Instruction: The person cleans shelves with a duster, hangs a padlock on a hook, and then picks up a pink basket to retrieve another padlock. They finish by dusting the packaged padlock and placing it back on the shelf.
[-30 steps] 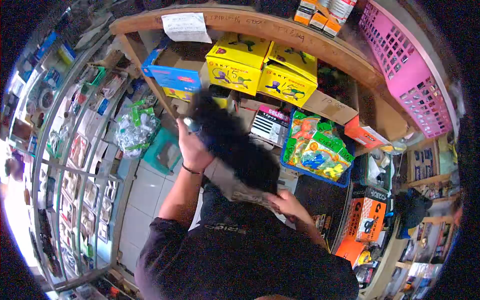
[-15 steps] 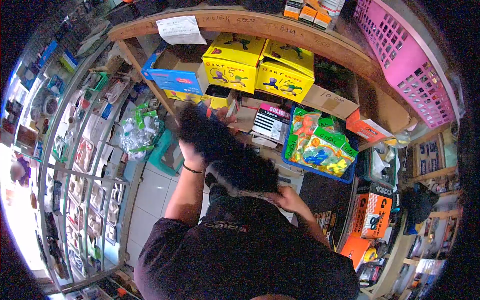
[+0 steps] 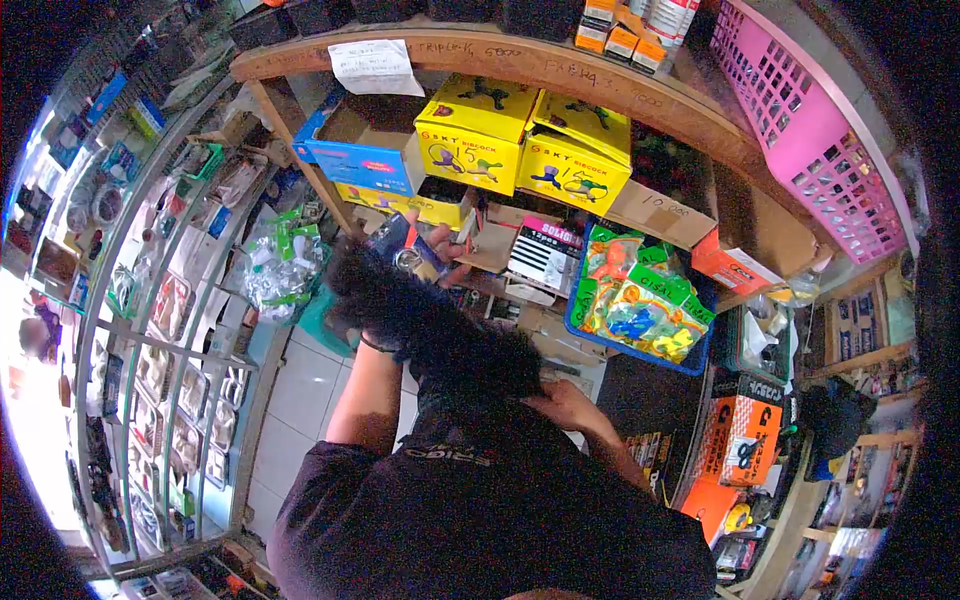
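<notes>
My left hand (image 3: 440, 245) reaches up in front of the lower shelf, its fingers around a small dark blue pack (image 3: 408, 256) with a round metallic part and a yellowish piece. Dark hair covers much of its palm and wrist. The blue open carton (image 3: 365, 170) and a yellow box sit just above these fingers. Lower and to the right, my right hand (image 3: 565, 402) is bent in toward the chest. Hair and the dark shirt hide its fingertips, so I cannot tell what they hold. A black-and-white box (image 3: 545, 255) stands above it.
Yellow bibcock boxes (image 3: 475, 145) line the shelf. A blue tray (image 3: 572, 318) holds green-labelled packets. A pink basket (image 3: 800, 120) hangs over the right side. Glass display shelves (image 3: 180, 350) run along the left, and orange boxes (image 3: 745, 440) are stacked at right.
The blue pack in my left hand shows more clearly, and its fingers are more visible. The hair has shifted left. My right hand has moved only slightly.
</notes>
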The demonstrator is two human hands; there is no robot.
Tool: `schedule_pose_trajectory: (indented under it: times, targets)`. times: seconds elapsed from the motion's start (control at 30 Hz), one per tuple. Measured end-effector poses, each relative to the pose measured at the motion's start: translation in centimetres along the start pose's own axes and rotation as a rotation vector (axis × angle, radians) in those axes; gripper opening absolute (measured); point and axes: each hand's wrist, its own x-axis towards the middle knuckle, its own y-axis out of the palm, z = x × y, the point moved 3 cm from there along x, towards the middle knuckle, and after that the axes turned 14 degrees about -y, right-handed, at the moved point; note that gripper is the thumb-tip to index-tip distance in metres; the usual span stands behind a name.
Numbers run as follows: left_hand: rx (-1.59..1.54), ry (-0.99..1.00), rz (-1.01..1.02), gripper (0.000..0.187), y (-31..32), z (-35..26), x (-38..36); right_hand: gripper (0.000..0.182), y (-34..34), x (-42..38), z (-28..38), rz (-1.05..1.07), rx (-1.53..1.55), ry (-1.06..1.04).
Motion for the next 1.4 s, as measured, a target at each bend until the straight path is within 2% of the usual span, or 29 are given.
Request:
schedule_pose_trajectory:
  times: [0.03, 0.1, 0.17, 0.2, 0.23, 0.27, 0.3, 0.37, 0.4, 0.43, 0.5, 0.57, 0.63, 0.67, 0.7, 0.77, 0.8, 0.83, 0.9, 0.93, 1.0, 1.03, 1.07, 1.1, 1.17, 1.2, 1.3, 1.37, 1.4]
  targets:
    - [0.000, 0.001, 0.003, 0.061, 0.1, 0.1, 0.0, 0.038, -0.1, -0.2, -0.1, -0.099, 0.000, -0.001]
    - [-0.322, 0.116, -0.242, 0.056, 0.6, 0.0, -0.4, 0.037, 0.1, -0.4, -0.9, -0.195, 0.000, 0.000]
    - [-0.368, 0.059, -0.213, 0.057, 1.1, 0.3, -0.5, 0.036, 1.4, -0.4, -3.1, 0.079, -0.025, 0.234]
    - [-0.147, 0.096, -0.006, 0.059, 0.6, 0.3, -0.2, 0.036, 1.2, -0.6, -2.4, 0.082, -0.025, 0.234]
    - [0.076, 0.128, 0.202, 0.061, 0.9, 0.3, -0.3, 0.037, 0.6, -0.8, -0.9, 0.033, -0.032, 0.127]
    - [-0.155, 0.047, 0.245, 0.063, 0.8, 0.8, -0.4, 0.039, 0.2, -0.8, 0.1, -0.018, -0.041, 0.020]
    - [-0.154, 0.046, 0.246, 0.063, 1.3, 0.7, -0.6, 0.039, 0.3, -0.9, 0.0, -0.020, -0.041, 0.021]
    - [-0.336, 0.136, -0.147, 0.062, 1.4, 0.3, -1.1, 0.042, 0.4, -1.3, -0.4, -0.167, 0.108, 0.038]
    - [-0.377, 0.073, -0.203, 0.060, 0.9, 0.4, -1.4, 0.042, 0.5, -1.4, 0.1, -0.166, 0.108, 0.038]
    - [-0.375, 0.075, -0.202, 0.060, 1.0, 0.5, -1.5, 0.043, 0.7, -1.3, 0.7, -0.097, 0.067, 0.129]
    - [-0.144, 0.101, 0.152, 0.061, 2.5, 0.4, -1.5, 0.044, 0.8, -1.2, 1.0, -0.037, 0.026, 0.218]
    - [0.054, 0.062, -0.071, 0.060, -0.3, 0.5, -1.8, 0.046, 0.8, -1.0, 1.2, -0.020, 0.091, 0.070]
    - [-0.271, 0.174, -0.053, 0.063, 3.9, -0.7, -2.1, 0.047, 1.5, -0.7, -0.3, -0.034, 0.051, 0.138]
    - [-0.382, 0.107, -0.195, 0.065, 3.2, -0.8, -2.5, 0.047, 1.6, -0.5, -0.9, -0.040, 0.010, 0.204]
    - [-0.381, 0.115, -0.194, 0.065, 3.1, -0.7, -2.7, 0.047, 1.0, -0.3, -0.2, -0.036, 0.006, 0.199]
    - [-0.348, 0.156, 0.104, 0.068, 2.9, -0.8, -2.7, 0.050, 0.2, 0.4, 2.1, 0.218, -0.104, 0.052]
    - [-0.097, 0.089, -0.072, 0.069, 2.0, -1.2, -2.7, 0.050, 0.2, 0.5, 2.2, 0.225, -0.108, 0.046]
    - [-0.101, 0.086, 0.034, 0.067, 1.9, -1.4, -2.8, 0.051, 0.3, 0.5, 2.3, 0.135, -0.036, 0.035]
    - [-0.366, 0.222, -0.025, 0.066, 2.8, -1.8, -3.6, 0.052, 0.1, 0.7, 2.8, 0.053, 0.036, 0.025]
    - [-0.330, 0.203, -0.291, 0.066, 2.7, -1.8, -3.7, 0.052, 0.0, 0.8, 3.2, 0.078, 0.075, 0.067]
    - [-0.259, 0.231, -0.196, 0.066, 2.0, -1.9, -4.0, 0.052, -0.4, 1.1, 3.4, 0.109, 0.109, 0.108]
    - [-0.182, 0.250, -0.100, 0.066, 1.3, -2.0, -4.3, 0.051, -0.2, 1.4, 3.4, 0.232, -0.001, 0.068]
    - [-0.092, 0.153, 0.027, 0.065, -1.6, -1.8, -4.1, 0.050, 0.0, 1.6, 3.4, 0.354, -0.112, 0.027]
    - [-0.115, 0.183, -0.026, 0.065, -0.6, -2.0, -4.5, 0.050, 0.2, 1.7, 3.2, 0.358, -0.115, 0.025]
    - [0.009, 0.183, -0.050, 0.064, 1.3, -2.8, -4.9, 0.050, 0.5, 2.1, 2.2, 0.192, 0.056, 0.136]
    - [-0.257, 0.287, -0.329, 0.063, 1.9, -3.0, -4.9, 0.050, 0.8, 2.3, 1.9, 0.197, 0.055, 0.133]
    - [-0.115, 0.297, -0.201, 0.060, 2.7, -3.1, -4.9, 0.049, 0.4, 2.6, 2.0, 0.206, 0.091, 0.120]
    - [0.010, 0.174, -0.031, 0.059, -0.3, -2.9, -4.9, 0.049, -0.6, 2.6, 4.4, 0.416, -0.087, -0.020]
    - [0.031, 0.182, -0.116, 0.062, -0.5, -3.0, -5.1, 0.049, -0.5, 2.6, 4.3, 0.414, -0.093, -0.022]
